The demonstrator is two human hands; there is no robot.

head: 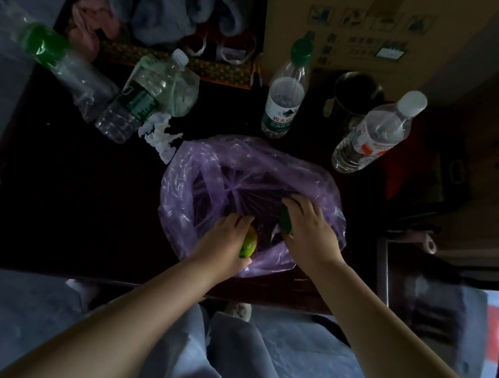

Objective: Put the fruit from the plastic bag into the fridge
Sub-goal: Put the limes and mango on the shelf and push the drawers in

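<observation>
In the purple plastic bag (246,161), the left hand (226,239) holds a yellow-green fruit (248,244), the right hand (312,231) a green fruit (286,220). Both look small and firm; cup them whole.

Plastic bag (255,169) thin, crinkled, glossy; table (74,191) dark, possibly polished wood; cup (354,97) metal

Single head-worn wide-angle view, looking steeply down from directly above the near edge of the dark worktop (74,191). Close range. Facing toward the cardboard box (354,24) beyond the worktop's far edge.
</observation>
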